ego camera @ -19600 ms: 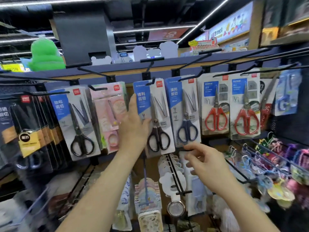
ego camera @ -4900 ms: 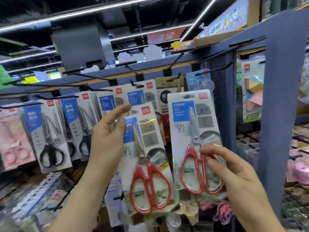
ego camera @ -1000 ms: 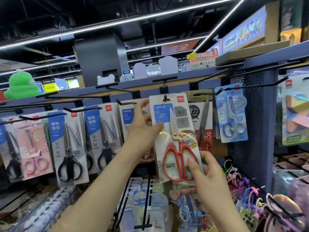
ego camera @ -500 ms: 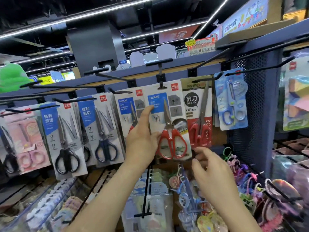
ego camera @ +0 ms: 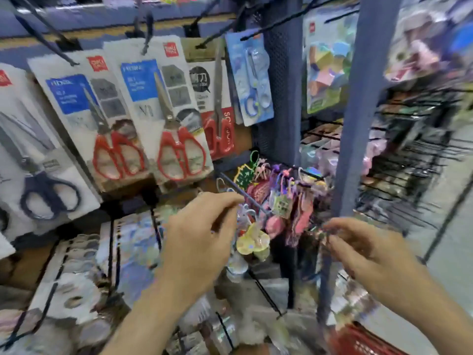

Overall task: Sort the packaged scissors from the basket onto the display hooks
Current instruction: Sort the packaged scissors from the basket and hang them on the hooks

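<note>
Two packs of red-handled scissors hang side by side on the display hooks: one (ego camera: 110,129) to the left, one (ego camera: 174,119) to the right. A black-handled pack (ego camera: 38,162) hangs at far left, a longer red-handled pack (ego camera: 217,106) and a blue pack (ego camera: 252,80) to the right. My left hand (ego camera: 199,242) is below the hanging packs, fingers loosely curled, holding nothing. My right hand (ego camera: 363,247) hangs lower right, fingers relaxed and empty. A corner of the red basket (ego camera: 363,342) shows at the bottom right. The view is blurred.
Colourful keychains and charms (ego camera: 279,201) hang on a hook between my hands. A blue upright post (ego camera: 358,111) stands right of centre, with black wire racks (ego camera: 409,162) beyond it. Packaged goods fill the lower hooks at left (ego camera: 84,265).
Both hands have let go of the red-handled pack, which now hangs on its hook, and have dropped lower. My view has swung down and to the right.
</note>
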`<state>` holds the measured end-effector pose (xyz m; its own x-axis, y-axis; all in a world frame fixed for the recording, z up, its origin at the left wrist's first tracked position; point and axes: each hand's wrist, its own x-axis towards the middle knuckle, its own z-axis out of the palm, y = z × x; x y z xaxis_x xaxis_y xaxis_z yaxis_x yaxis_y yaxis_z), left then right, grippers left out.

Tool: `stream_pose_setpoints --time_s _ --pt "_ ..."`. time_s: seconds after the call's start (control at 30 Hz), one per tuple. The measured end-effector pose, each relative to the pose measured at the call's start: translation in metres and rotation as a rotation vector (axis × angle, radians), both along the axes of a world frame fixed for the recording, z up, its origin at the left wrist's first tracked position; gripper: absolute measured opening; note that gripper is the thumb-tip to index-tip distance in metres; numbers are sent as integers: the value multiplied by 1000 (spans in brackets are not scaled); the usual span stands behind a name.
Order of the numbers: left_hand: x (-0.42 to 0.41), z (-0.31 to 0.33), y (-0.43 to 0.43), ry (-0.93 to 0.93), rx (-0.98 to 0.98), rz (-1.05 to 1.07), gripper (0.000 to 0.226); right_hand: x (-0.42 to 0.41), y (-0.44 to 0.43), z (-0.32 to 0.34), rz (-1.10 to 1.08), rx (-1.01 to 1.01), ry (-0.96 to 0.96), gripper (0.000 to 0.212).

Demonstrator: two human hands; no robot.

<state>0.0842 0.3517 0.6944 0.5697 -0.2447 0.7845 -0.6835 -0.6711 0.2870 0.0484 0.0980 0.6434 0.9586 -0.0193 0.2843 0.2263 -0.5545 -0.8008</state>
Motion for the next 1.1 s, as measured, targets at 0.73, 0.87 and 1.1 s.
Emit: stream_pose_setpoints --time_s 0.73,0.87,1.1 --pt "-69 -485 -308 1324 454 -205 24 -193 -279 -427 -574 6 1008 30" --pt "-66 -612 -328 1468 545 -152 26 -180 -285 -559 -588 111 1118 37" --pt "-32 -849 -349 1423 951 -287 44 -122 -276 -794 -558 140 1128 50"
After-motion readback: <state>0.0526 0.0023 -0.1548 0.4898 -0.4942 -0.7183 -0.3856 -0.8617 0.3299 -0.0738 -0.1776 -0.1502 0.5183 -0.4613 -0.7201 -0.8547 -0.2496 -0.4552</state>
